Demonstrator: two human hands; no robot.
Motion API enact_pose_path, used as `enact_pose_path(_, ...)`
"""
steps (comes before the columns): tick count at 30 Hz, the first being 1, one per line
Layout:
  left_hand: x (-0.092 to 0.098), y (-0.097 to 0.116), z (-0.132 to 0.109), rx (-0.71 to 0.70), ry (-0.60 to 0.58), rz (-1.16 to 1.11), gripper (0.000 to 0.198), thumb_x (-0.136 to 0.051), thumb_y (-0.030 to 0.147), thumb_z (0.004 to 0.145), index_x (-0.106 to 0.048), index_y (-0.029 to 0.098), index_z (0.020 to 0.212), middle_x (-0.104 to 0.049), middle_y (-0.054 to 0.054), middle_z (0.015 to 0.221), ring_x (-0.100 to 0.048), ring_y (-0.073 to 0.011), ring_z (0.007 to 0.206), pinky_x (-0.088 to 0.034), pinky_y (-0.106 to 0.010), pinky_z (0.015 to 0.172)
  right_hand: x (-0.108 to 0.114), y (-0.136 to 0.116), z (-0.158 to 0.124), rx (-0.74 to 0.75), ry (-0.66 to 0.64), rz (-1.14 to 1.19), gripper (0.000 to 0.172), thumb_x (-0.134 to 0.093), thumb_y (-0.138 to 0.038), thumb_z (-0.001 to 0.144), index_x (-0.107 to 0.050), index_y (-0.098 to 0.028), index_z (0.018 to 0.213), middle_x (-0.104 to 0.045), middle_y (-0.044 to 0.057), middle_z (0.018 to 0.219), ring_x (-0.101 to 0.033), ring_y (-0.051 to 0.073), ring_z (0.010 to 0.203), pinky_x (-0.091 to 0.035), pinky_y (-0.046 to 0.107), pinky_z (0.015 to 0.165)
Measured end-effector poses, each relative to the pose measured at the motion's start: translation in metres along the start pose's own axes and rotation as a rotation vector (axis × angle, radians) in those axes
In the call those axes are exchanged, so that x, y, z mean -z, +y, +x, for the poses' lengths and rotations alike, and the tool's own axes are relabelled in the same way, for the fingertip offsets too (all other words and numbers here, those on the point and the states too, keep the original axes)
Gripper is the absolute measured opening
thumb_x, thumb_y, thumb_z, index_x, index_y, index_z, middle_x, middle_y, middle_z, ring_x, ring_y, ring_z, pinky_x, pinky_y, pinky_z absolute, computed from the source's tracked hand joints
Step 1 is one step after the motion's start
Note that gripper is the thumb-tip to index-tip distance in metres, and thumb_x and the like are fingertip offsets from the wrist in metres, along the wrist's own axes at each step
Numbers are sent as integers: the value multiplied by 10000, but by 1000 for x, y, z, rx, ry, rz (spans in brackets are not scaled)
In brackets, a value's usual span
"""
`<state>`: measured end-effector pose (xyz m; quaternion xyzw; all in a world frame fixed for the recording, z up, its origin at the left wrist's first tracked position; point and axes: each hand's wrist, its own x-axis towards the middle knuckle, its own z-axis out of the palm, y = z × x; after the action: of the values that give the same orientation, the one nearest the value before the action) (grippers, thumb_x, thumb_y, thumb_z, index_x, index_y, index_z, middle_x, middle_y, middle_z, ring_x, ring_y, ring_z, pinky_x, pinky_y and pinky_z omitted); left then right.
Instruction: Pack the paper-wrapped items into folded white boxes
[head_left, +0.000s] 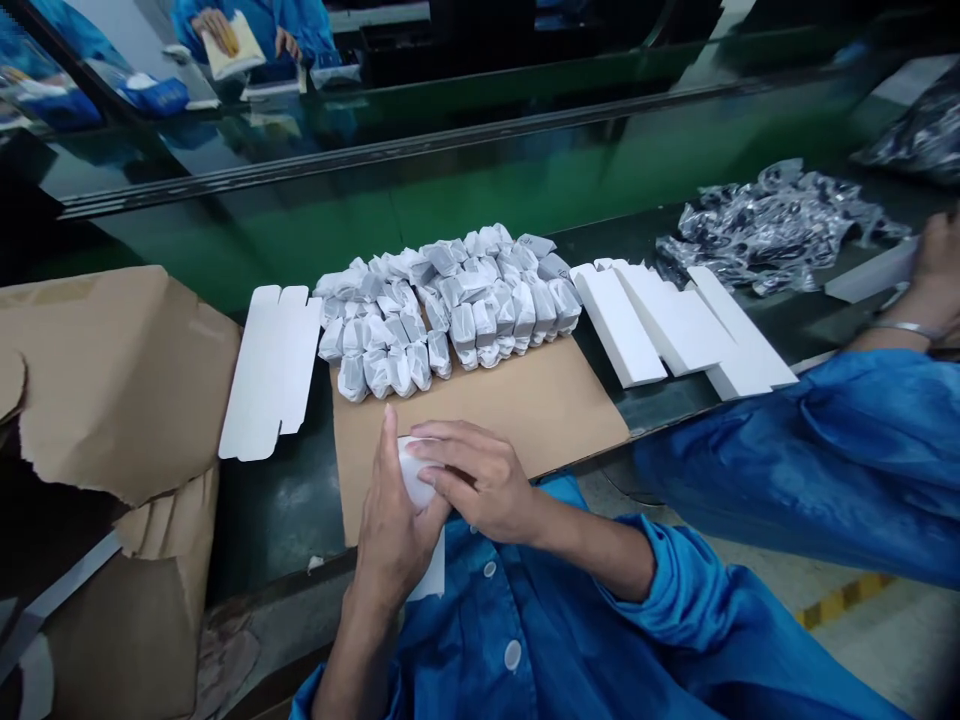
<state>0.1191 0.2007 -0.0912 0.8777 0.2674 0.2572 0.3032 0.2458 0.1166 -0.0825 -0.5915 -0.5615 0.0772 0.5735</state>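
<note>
Close to my body, a white item [417, 474] is held between my two hands; what it is cannot be made out. My left hand [394, 520] wraps its left side and underside, thumb up against it. My right hand [480, 478] curls its fingers over the right side. A white flap [430, 570] shows below my left hand. Just beyond my hands lies a brown cardboard sheet [555, 405], and rows of small items wrapped in white [487, 290] are packed along its far part.
A flat white carton [274, 370] lies left of the sheet, beside a torn brown box [112, 380]. White boxes [622, 325] and clear plastic bags [780, 225] are at right. A co-worker's hand [937, 270] is at the far right; another person [255, 40] is across the line.
</note>
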Motion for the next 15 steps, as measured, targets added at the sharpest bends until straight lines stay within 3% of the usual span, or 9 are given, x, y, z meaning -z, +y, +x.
enact_pose_path(2,-2,1,3,81,68,-77,840,-646,382,873,-201,249,1574,-403,-162,1549,-471,-315,1387,-484,-441,1058,9,-2,13,24,-144,-118,255,-552,-265,988,-705,-154,1160,-713,74,1242,-651,155,1191,-535,295,1047)
enact_pose_path(4,-4,-1,11,225,224,-198,745,-689,425,838,-362,231,1479,-469,-157,1478,-513,-313,1333,-488,-438,1047,26,-2,48,-3,-290,-270,342,-584,-362,975,-657,-183,1258,-695,36,1290,-674,163,1145,-574,290,969)
enact_pose_path(6,-6,-5,23,368,406,-398,588,-656,468,857,-445,228,1350,-571,-131,1316,-623,-275,1160,-536,-428,960,43,6,100,-89,-268,-419,468,-570,-397,981,-550,-168,1389,-658,81,1345,-698,219,1073,-598,367,883)
enact_pose_path(8,-8,-14,35,456,520,-584,460,-583,482,899,-440,235,1259,-619,-79,1132,-679,-216,957,-574,-392,842,55,21,158,-183,-168,-596,506,-564,-278,980,-468,-92,1441,-652,183,1308,-658,315,1134,-536,501,947)
enact_pose_path(11,-10,-31,46,488,578,-631,427,-607,469,881,-420,230,1181,-612,-31,999,-675,-179,860,-571,-358,791,60,45,228,-348,-283,-989,442,-726,-223,853,-614,-61,1248,-695,202,1158,-637,381,1140,-508,505,947)
enact_pose_path(13,-8,-42,47,498,590,-548,456,-678,465,834,-444,218,1139,-596,-15,955,-652,-173,841,-560,-362,799,62,50,248,-399,-356,-1070,304,-715,-164,831,-669,-51,1110,-695,210,1119,-651,376,1097,-519,473,905)
enact_pose_path(15,-3,-51,44,507,601,-447,463,-727,445,796,-483,205,1108,-580,-17,965,-626,-183,873,-543,-400,857,69,44,239,-379,-312,-1092,236,-612,-120,881,-662,-51,1101,-690,208,1101,-660,353,1054,-521,466,873)
